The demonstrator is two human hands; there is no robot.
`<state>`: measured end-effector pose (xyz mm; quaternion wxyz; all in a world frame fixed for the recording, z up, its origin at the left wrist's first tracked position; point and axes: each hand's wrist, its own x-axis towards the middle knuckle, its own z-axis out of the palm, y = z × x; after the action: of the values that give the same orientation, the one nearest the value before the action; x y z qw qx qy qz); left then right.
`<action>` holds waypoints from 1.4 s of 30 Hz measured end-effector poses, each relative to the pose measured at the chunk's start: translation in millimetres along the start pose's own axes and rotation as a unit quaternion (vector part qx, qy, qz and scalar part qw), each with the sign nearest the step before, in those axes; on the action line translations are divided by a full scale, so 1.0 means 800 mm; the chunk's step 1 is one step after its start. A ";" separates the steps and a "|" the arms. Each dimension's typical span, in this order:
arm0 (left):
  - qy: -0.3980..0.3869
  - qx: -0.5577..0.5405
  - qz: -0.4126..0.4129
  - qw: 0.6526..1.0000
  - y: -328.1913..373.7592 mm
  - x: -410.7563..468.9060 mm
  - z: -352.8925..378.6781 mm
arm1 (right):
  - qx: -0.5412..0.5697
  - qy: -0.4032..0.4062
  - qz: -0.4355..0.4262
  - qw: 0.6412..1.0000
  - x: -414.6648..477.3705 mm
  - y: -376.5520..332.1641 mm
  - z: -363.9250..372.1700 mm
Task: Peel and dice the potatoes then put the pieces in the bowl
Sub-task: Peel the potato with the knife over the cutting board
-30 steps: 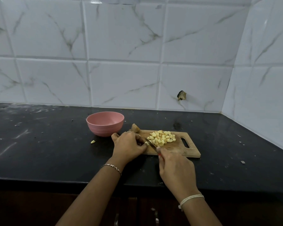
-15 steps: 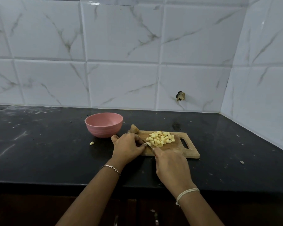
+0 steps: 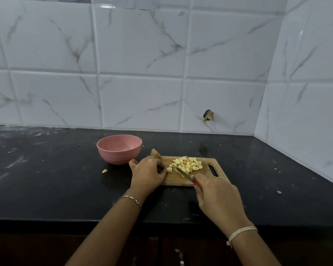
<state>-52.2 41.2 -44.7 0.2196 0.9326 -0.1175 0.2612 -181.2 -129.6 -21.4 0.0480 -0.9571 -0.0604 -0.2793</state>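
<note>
The diced potato (image 3: 186, 165) lies heaped mid-board on the chopping board (image 3: 181, 181), with the pink bowl (image 3: 119, 150) at its 10 o'clock. Fingers of the right hand (image 3: 217, 200) clamp the red-handled knife (image 3: 183, 174); those of the left hand (image 3: 148, 174) curl onto a potato piece (image 3: 168, 169) at 9 o'clock. Dice judged light, wet and loose: scoop, not pinch.

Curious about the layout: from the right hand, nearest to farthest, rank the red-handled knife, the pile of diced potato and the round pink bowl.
1. Red-handled knife: gripped in the right hand.
2. Pile of diced potato: just ahead, on the wooden board.
3. Round pink bowl: far left, off the board.
</note>
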 end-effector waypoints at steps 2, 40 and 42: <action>-0.003 -0.001 0.003 1.000 0.000 0.000 0.000 | -0.004 0.020 0.016 1.000 0.003 0.003 0.004; 0.005 0.012 0.000 1.000 0.004 0.008 0.006 | 0.006 -0.036 -0.022 0.999 0.022 -0.004 0.013; 0.000 0.009 0.004 1.000 0.004 0.009 0.007 | -0.002 -0.035 -0.019 0.999 0.022 0.002 0.005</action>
<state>-44.6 35.2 -44.1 0.2102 0.9340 -0.1187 0.2633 -164.3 -129.0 -15.6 0.0387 -0.9651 -0.0793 -0.2467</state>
